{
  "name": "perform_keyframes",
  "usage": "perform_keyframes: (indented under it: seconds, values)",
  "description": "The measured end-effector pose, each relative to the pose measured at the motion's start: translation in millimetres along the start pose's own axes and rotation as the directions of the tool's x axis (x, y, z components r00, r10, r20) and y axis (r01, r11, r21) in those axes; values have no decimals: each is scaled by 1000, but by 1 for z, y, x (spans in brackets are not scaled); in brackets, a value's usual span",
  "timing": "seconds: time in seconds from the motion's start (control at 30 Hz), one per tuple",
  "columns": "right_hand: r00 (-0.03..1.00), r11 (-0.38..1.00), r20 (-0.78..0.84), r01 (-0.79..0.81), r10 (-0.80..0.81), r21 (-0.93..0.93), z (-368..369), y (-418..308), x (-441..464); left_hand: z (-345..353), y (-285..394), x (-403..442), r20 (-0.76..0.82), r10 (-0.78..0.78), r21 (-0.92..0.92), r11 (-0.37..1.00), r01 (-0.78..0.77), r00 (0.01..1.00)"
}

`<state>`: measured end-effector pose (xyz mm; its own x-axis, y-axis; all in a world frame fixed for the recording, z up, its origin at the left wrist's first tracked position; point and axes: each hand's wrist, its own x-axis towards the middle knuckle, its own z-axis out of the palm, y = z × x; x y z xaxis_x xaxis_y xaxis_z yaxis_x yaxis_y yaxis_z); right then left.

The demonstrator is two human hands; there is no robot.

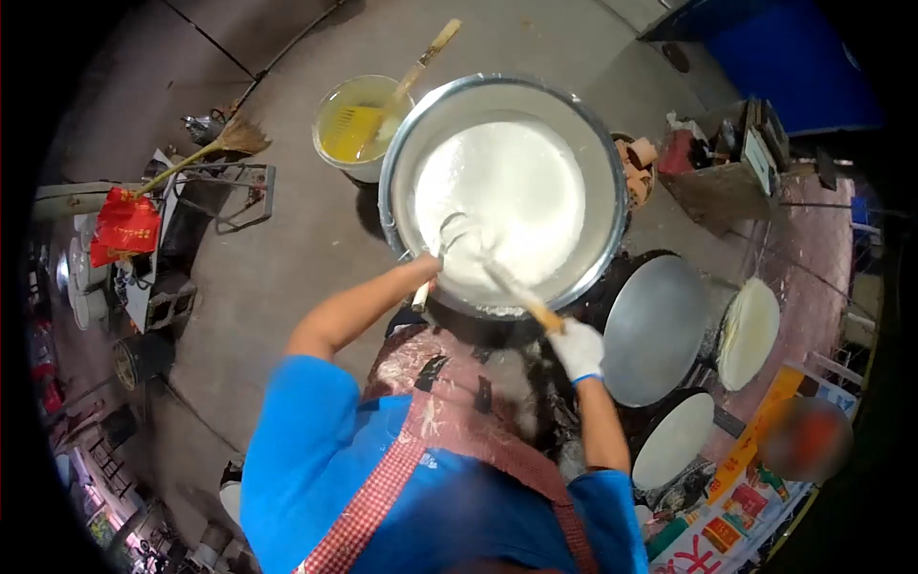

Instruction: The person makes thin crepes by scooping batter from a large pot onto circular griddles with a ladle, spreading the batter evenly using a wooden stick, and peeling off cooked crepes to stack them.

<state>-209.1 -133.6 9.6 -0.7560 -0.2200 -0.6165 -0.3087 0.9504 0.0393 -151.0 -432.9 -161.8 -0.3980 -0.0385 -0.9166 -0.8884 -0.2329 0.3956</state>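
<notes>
A large metal pot (391,201) stands in front of me with smooth white batter (507,182) in it. My left hand (427,269), bare, is closed at the pot's near rim around a ladle (453,227); its curved metal head is over the batter and its pale handle end points back toward me. My right hand (579,350), in a white glove, grips a wooden-handled stick (521,295) reaching over the near right rim. The stick's far end is coated white and sits in the batter, so its shape is hidden.
Left of the pot stands a bucket (325,148) of yellow liquid with a long-handled brush (426,57). A round grey griddle (658,330) is at right, with another pale round plate (674,440) below and a stack of thin flatbreads (749,335) beyond. A broom (244,137) lies left.
</notes>
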Motion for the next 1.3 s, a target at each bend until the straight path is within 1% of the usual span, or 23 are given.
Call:
perform_keyframes:
  seconds: [0.03,0.13,0.2,0.27,0.33,0.4,0.53,0.6,0.67,0.73,0.8,0.9,0.93,0.97,1.0,1.03,1.07,1.1,1.13,1.2,1.23,1.27,1.3]
  values:
    - [998,999,31,48,-48,7,-4,-9,-5,0,4,-9,-38,71,72,995,-68,997]
    - [994,955,9,-110,112,277,-6,-12,-19,-2,4,-12,-95,174,174,972,-156,980]
    - [981,942,41,-195,191,274,51,-9,-12,2,-16,33,-35,157,172,974,-148,987]
    - [986,927,77,-168,151,334,67,-23,-28,11,9,7,172,-37,-44,998,45,984]
    - [986,897,8,-156,168,413,76,-29,-61,22,17,-24,342,-167,-281,921,270,925]
    - [978,893,-54,-161,202,420,81,-28,-94,27,16,-58,260,-72,-356,920,165,963]
    - [901,861,-384,24,202,508,76,-24,-129,25,65,-204,287,133,-489,872,25,949]
    - [813,781,-557,233,170,579,51,-21,-132,27,86,-298,290,258,-597,802,-36,922]
    - [674,691,-725,458,140,559,11,-17,-133,22,103,-357,281,390,-521,829,-201,877]
    - [542,579,-820,615,183,536,-38,-14,-140,22,117,-427,198,620,-328,772,-544,759]
    - [446,505,-858,695,256,512,-84,-15,-156,14,133,-476,176,784,-80,614,-785,595]
    - [286,349,-893,845,347,406,-91,-21,-144,-2,144,-484,182,880,-24,449,-893,438]
    - [458,186,-845,837,275,514,-74,-20,-131,-11,143,-465,219,889,-34,419,-907,402]
    - [588,83,-775,782,232,618,-45,-24,-109,-20,138,-443,291,847,-64,481,-875,445]
    - [709,-18,-684,696,174,718,-21,-30,-99,-19,128,-418,224,787,-116,607,-786,575]
    - [839,-42,-524,534,147,844,-7,-35,-109,-25,119,-395,308,605,-197,795,-573,734]
    - [935,-74,-336,345,114,936,9,-42,-121,-22,114,-379,314,432,-361,878,-315,845]
    - [943,-72,-277,294,185,953,31,-42,-124,-22,119,-360,317,188,-480,877,-13,930]
    - [946,79,-244,232,214,969,36,-37,-143,-21,123,-347,436,18,-545,801,248,900]
    - [841,273,-441,365,312,890,50,-20,-171,-12,117,-344,472,-7,-465,847,256,881]
    - [875,216,-346,285,339,934,45,-9,-190,-7,122,-356,510,134,-407,908,101,850]
    - [835,184,-416,374,359,909,42,-1,-201,6,121,-369,571,256,-355,934,-47,780]
    - [789,165,-477,450,388,878,39,2,-211,26,113,-377,468,354,-273,929,-249,809]
